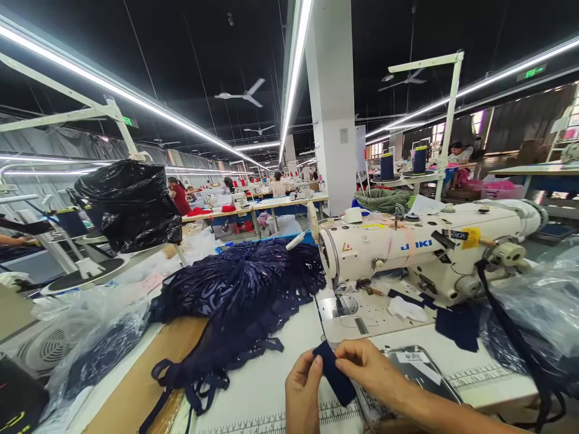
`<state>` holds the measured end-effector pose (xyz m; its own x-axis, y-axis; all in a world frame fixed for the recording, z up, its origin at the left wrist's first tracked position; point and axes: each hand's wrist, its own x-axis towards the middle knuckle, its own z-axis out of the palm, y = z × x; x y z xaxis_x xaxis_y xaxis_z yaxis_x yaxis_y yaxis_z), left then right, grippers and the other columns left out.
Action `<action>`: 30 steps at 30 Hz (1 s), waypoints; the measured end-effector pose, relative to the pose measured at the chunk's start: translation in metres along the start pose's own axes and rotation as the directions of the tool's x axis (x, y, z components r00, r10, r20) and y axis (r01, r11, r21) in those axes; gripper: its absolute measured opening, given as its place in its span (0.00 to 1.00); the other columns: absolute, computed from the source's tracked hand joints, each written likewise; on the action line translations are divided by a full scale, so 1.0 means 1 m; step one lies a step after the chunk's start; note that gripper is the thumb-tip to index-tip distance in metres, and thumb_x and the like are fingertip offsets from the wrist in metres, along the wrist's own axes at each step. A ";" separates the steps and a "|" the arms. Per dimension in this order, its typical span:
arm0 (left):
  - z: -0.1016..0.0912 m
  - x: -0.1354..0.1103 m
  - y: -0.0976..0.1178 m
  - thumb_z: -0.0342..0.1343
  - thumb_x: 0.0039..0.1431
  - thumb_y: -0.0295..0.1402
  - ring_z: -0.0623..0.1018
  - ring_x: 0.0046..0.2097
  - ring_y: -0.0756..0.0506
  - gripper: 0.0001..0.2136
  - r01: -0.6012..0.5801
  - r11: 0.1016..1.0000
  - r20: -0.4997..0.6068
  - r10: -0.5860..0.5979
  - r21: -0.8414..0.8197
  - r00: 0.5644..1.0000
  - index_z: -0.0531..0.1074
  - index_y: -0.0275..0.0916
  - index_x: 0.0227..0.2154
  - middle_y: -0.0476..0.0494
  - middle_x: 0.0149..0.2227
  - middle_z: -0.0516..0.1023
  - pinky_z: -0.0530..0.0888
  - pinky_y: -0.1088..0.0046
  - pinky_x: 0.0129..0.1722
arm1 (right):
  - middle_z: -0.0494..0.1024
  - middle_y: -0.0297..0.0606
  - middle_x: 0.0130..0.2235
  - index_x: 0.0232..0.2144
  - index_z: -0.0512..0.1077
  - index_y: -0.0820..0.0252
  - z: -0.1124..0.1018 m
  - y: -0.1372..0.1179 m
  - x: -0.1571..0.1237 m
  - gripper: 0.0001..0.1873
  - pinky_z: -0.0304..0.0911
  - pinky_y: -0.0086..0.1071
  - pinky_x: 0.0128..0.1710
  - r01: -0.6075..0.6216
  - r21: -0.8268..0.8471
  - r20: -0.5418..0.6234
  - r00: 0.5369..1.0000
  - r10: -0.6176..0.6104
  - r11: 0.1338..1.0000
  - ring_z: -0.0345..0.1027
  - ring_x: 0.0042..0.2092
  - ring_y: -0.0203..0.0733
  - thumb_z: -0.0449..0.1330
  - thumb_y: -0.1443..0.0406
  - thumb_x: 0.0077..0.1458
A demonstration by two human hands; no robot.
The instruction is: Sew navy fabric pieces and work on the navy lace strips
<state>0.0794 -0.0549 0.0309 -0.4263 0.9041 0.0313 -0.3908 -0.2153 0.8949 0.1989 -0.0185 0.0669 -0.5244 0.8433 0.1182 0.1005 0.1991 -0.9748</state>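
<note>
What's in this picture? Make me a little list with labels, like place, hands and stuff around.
Place: big sewing workshop, other people at far tables
Left hand: pinches the small navy fabric piece at its left edge
Right hand: holds the same piece from the right
Machine: white sewing machine, just behind the hands
Table: white, ruler marks along the front
Left of machine: pile of navy lace garments
Further left: black plastic bag

White table (280, 337) carries sewing machine (429, 247), navy lace heap (244, 295), scraps (456, 325)
</note>
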 end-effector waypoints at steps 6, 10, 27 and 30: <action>-0.002 -0.002 0.001 0.66 0.35 0.42 0.74 0.34 0.43 0.16 0.018 0.998 0.001 -0.018 -0.061 1.000 0.75 0.34 0.25 0.45 0.25 0.75 0.69 0.71 0.38 | 0.56 0.27 0.18 0.18 0.60 0.60 0.003 -0.001 -0.001 0.08 0.47 0.25 0.22 0.012 -0.061 0.010 1.000 -0.011 0.998 0.49 0.23 0.31 0.51 0.63 0.43; -0.003 -0.003 0.002 0.66 0.35 0.42 0.74 0.35 0.42 0.16 0.021 0.997 -0.009 -0.022 -0.074 1.000 0.75 0.34 0.25 0.44 0.25 0.75 0.70 0.71 0.37 | 0.56 0.27 0.18 0.18 0.60 0.60 0.005 -0.001 0.000 0.08 0.46 0.25 0.22 0.012 -0.065 0.018 1.000 -0.011 0.998 0.49 0.22 0.31 0.50 0.62 0.44; -0.005 -0.003 0.002 0.66 0.34 0.42 0.74 0.34 0.42 0.18 0.013 0.999 -0.047 -0.015 -0.039 0.999 0.74 0.34 0.25 0.43 0.25 0.75 0.70 0.70 0.37 | 0.56 0.26 0.18 0.18 0.59 0.60 0.008 0.005 0.001 0.08 0.46 0.25 0.21 -0.024 0.009 0.047 0.999 0.023 1.000 0.48 0.22 0.30 0.52 0.63 0.44; -0.008 -0.001 0.002 0.66 0.35 0.43 0.74 0.35 0.43 0.18 0.017 0.999 -0.036 -0.018 -0.033 0.999 0.75 0.34 0.26 0.43 0.27 0.76 0.69 0.71 0.39 | 0.55 0.26 0.18 0.19 0.60 0.61 0.008 0.004 0.001 0.08 0.45 0.25 0.21 -0.017 0.008 0.045 0.999 0.016 1.000 0.48 0.22 0.30 0.52 0.63 0.44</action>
<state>0.0725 -0.0591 0.0289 -0.4485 0.8938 -0.0015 -0.4246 -0.2116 0.8803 0.1919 -0.0208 0.0611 -0.5604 0.8229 0.0936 0.1024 0.1810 -0.9781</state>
